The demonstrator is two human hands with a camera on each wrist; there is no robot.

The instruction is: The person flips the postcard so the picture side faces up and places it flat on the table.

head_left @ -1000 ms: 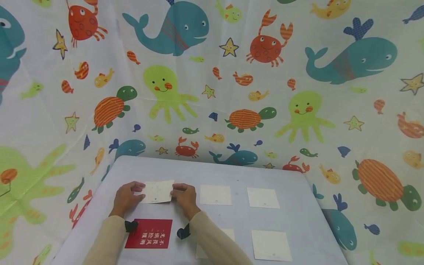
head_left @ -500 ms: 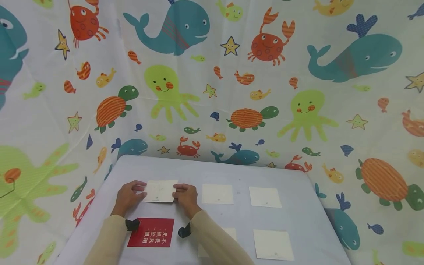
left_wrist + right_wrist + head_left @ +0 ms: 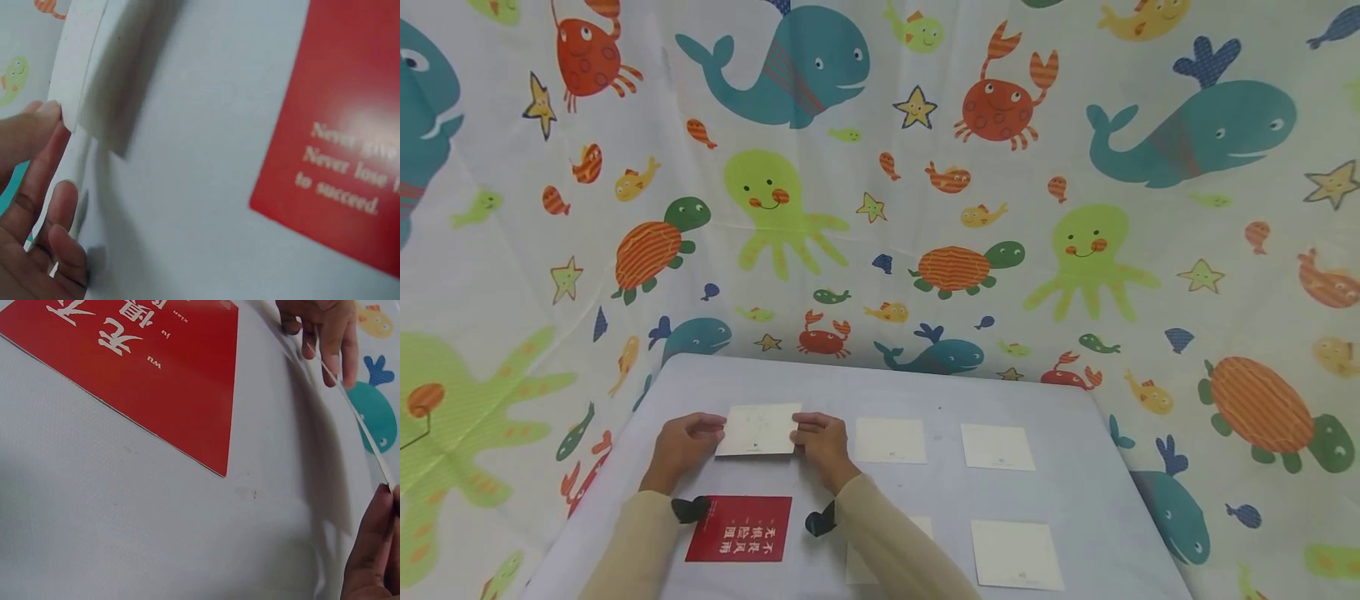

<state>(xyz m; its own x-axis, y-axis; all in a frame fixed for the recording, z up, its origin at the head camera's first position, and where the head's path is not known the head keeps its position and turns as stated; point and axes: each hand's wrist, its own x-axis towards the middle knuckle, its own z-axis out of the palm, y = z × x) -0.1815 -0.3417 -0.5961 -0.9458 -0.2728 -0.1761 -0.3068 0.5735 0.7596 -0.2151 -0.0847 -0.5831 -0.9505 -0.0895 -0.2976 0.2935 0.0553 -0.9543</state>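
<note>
A white card (image 3: 760,428) with faint print near its lower edge is held between both hands at the back left of the table. My left hand (image 3: 685,446) pinches its left edge; in the left wrist view the thumb (image 3: 49,112) lies at the card's corner. The right hand (image 3: 822,447) pinches the right edge between thumb and fingers. Seen nearly edge-on in the right wrist view, the card (image 3: 359,419) is raised, with a shadow on the white cloth below. Nearer the body, between the forearms, lies a red card (image 3: 740,530) with printed characters.
To the right lie more white cards: two in the back row (image 3: 891,441) (image 3: 997,447), one at front right (image 3: 1017,555), and one partly hidden under the right sleeve (image 3: 895,533). Behind the white-covered table (image 3: 1097,500) hangs a sea-animal curtain (image 3: 865,233).
The held card looked bent along its lower edge a second ago and looks flatter now. My left fingers have drawn closer together at its left edge. The other cards stay in place.
</note>
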